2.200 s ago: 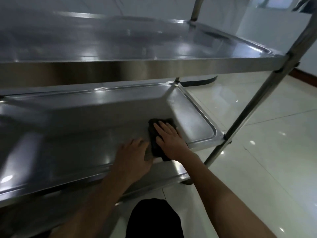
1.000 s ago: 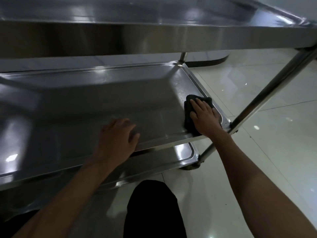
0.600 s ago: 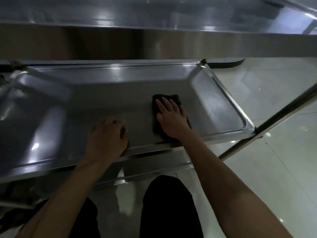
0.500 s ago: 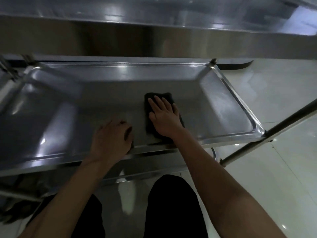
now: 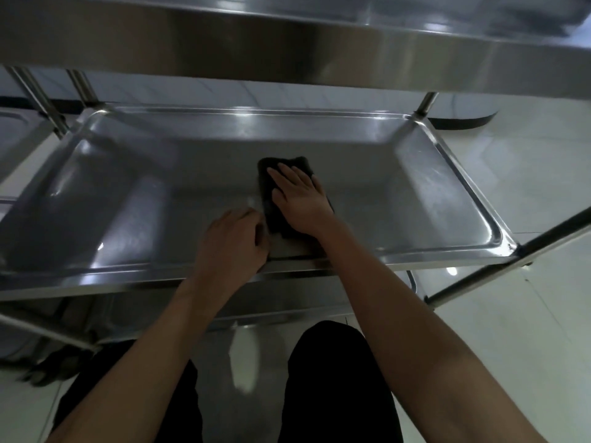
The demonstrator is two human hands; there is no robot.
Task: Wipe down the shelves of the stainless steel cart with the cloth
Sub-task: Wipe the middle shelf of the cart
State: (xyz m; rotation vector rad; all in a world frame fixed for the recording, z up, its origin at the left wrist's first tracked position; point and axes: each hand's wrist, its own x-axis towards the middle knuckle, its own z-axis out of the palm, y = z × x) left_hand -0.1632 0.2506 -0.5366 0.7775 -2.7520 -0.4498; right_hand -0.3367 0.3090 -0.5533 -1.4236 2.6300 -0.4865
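Observation:
The stainless steel cart has a middle shelf [image 5: 409, 199], a tray with a raised rim, right in front of me. A dark cloth [image 5: 271, 215] lies on it near the front, slightly right of centre. My right hand [image 5: 300, 199] presses flat on the cloth with straight fingers pointing away from me. My left hand [image 5: 230, 244] rests on the shelf just inside the front rim, beside the cloth, fingers loosely curled and holding nothing. The top shelf [image 5: 287, 43] overhangs close above. Part of the bottom shelf [image 5: 287, 303] shows below.
A slanted cart post [image 5: 511, 260] stands at the right front corner and upright posts [image 5: 41, 100] at the back left. Another steel tray [image 5: 16, 129] shows at far left. Pale glossy floor tiles [image 5: 527, 187] lie to the right. My dark-trousered knees [image 5: 335, 378] are under the shelf's front.
My right hand slid the cloth from the shelf's right end leftward to near the middle. My left hand curled its fingers and now sits close beside the cloth.

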